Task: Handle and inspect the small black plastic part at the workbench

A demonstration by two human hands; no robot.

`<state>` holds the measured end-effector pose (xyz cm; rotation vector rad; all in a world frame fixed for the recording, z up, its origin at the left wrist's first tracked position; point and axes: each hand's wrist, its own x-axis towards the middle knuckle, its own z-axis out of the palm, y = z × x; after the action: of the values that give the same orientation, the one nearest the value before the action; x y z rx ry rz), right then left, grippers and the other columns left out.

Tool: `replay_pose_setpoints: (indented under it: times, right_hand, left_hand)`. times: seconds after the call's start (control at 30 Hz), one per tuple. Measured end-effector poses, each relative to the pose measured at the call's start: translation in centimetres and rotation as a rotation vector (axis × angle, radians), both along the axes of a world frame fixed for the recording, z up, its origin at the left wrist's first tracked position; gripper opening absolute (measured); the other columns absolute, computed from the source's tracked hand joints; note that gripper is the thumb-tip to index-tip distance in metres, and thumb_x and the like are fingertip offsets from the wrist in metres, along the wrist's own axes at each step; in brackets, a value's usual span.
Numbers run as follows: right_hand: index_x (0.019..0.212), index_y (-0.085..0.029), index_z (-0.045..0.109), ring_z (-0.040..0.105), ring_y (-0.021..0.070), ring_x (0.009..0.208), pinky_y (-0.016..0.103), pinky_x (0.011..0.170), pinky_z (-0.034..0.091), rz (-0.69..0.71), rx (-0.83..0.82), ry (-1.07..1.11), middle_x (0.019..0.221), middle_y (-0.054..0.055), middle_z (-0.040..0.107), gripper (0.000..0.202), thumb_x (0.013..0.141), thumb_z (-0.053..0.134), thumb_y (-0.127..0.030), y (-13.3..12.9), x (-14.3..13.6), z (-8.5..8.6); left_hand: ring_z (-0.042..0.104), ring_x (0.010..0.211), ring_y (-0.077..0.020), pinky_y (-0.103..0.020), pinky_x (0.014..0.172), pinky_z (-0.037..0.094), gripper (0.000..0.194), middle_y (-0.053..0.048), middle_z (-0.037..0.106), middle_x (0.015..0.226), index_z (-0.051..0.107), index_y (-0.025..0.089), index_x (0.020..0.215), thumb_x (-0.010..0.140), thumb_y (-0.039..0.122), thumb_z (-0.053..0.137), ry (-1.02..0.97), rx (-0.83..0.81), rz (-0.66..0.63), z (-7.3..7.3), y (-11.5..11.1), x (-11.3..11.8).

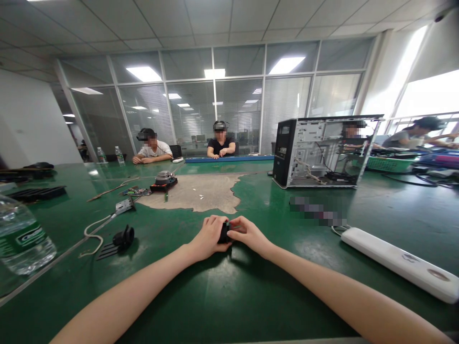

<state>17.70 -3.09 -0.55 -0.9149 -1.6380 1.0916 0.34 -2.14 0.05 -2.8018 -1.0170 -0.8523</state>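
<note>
In the middle of the head view, a small black part (224, 232) is held just above the green table (215, 296); its exact kind is hidden by the fingers. My left hand (209, 236) is closed around its left side, thumb below and fingers over the top. From the right, the thumb and index finger of my right hand (247, 234) pinch the part's edge. A black plastic piece with slats (124, 237) lies to the left of my hands. Beyond it is a small metal box (124, 205) with a pale cable (93, 234).
An opened computer case (285, 153) stands at the back right. A white power strip (398, 263) lies at right, a water bottle (25, 239) at left. Ahead are a cooler-like round part (164, 179) and a bare table patch (201, 188). Several people sit around the table.
</note>
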Motion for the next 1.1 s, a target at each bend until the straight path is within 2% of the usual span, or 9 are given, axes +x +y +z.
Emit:
replay_pose_setpoints:
  times: [0.07, 0.2, 0.33, 0.5, 0.6, 0.73, 0.93, 1.1]
  right_hand:
    - [0.085, -0.016, 0.051, 0.059, 0.0147, 0.077, 0.031, 0.072, 0.049, 0.053, -0.064, 0.034, 0.084, 0.002, 0.059, 0.032, 0.062, 0.068, -0.03, 0.1, -0.4, 0.2]
    - [0.087, -0.015, 0.053, 0.059, 0.0145, 0.071, 0.03, 0.065, 0.05, 0.004, -0.131, 0.014, 0.08, 0.002, 0.06, 0.036, 0.06, 0.069, -0.031, 0.4, -0.7, 0.2]
    - [0.087, -0.016, 0.053, 0.06, 0.0155, 0.077, 0.032, 0.073, 0.049, -0.026, -0.001, -0.057, 0.085, 0.002, 0.061, 0.031, 0.063, 0.067, -0.029, 0.5, -0.6, -0.3]
    - [0.088, -0.019, 0.053, 0.058, 0.0156, 0.082, 0.028, 0.07, 0.05, -0.019, 0.173, -0.117, 0.09, 0.001, 0.059, 0.024, 0.069, 0.062, -0.028, -0.8, -0.6, -0.3]
    - [0.093, -0.021, 0.052, 0.059, 0.0143, 0.078, 0.027, 0.068, 0.05, -0.018, 0.191, -0.143, 0.093, 0.001, 0.059, 0.023, 0.072, 0.058, -0.029, -1.3, -0.6, -0.2]
    - [0.091, -0.021, 0.051, 0.06, 0.0143, 0.074, 0.028, 0.068, 0.05, -0.021, 0.175, -0.144, 0.087, 0.001, 0.06, 0.018, 0.075, 0.054, -0.029, -1.3, -0.6, -0.2]
    - [0.093, -0.021, 0.05, 0.06, 0.0155, 0.082, 0.03, 0.075, 0.05, -0.022, 0.198, -0.138, 0.091, 0.002, 0.06, 0.022, 0.073, 0.057, -0.025, -0.8, -0.7, -0.3]
    - [0.094, -0.02, 0.049, 0.06, 0.0159, 0.083, 0.031, 0.075, 0.05, -0.025, 0.187, -0.139, 0.093, 0.002, 0.059, 0.023, 0.073, 0.058, -0.025, -0.2, -0.5, -0.5]
  left_hand:
    - [0.043, 0.099, -0.0252, -0.04, 0.085, 0.034, 0.053, -0.009, 0.049, 0.104, 0.037, 0.018, 0.11, 0.066, 0.03, 0.064, 0.003, 0.0, -0.014, 0.0, 0.1, 0.0]
    - [0.046, 0.098, -0.0237, -0.04, 0.086, 0.033, 0.053, -0.008, 0.049, 0.104, 0.034, 0.018, 0.112, 0.067, 0.03, 0.062, 0.007, -0.016, -0.055, -0.1, 0.3, 0.0]
    - [0.048, 0.098, -0.023, -0.04, 0.087, 0.033, 0.055, -0.008, 0.049, 0.106, 0.032, 0.018, 0.114, 0.068, 0.029, 0.061, 0.003, -0.039, -0.06, -0.3, 0.3, 0.0]
    - [0.044, 0.107, -0.0243, -0.041, 0.091, 0.03, 0.069, -0.011, 0.045, 0.117, 0.021, 0.018, 0.124, 0.069, 0.027, 0.061, -0.001, -0.027, -0.065, -0.7, 0.3, -0.2]
    - [0.041, 0.111, -0.0245, -0.041, 0.093, 0.029, 0.077, -0.012, 0.043, 0.121, 0.013, 0.018, 0.128, 0.069, 0.027, 0.062, 0.003, -0.018, -0.068, -0.9, 0.4, -0.3]
    - [0.041, 0.111, -0.0245, -0.042, 0.093, 0.029, 0.075, -0.012, 0.044, 0.12, 0.015, 0.019, 0.128, 0.07, 0.029, 0.062, 0.012, 0.014, -0.063, -0.9, 0.4, -0.3]
    - [0.039, 0.106, -0.03, -0.047, 0.088, 0.032, 0.082, -0.014, 0.04, 0.124, 0.011, 0.018, 0.132, 0.07, 0.03, 0.064, 0.017, 0.104, 0.069, -1.1, 0.1, -0.1]
    - [0.035, 0.114, -0.0282, -0.046, 0.094, 0.033, 0.082, -0.014, 0.034, 0.124, 0.01, 0.018, 0.132, 0.072, 0.035, 0.063, -0.083, 0.06, -0.004, -1.2, 0.4, -0.2]
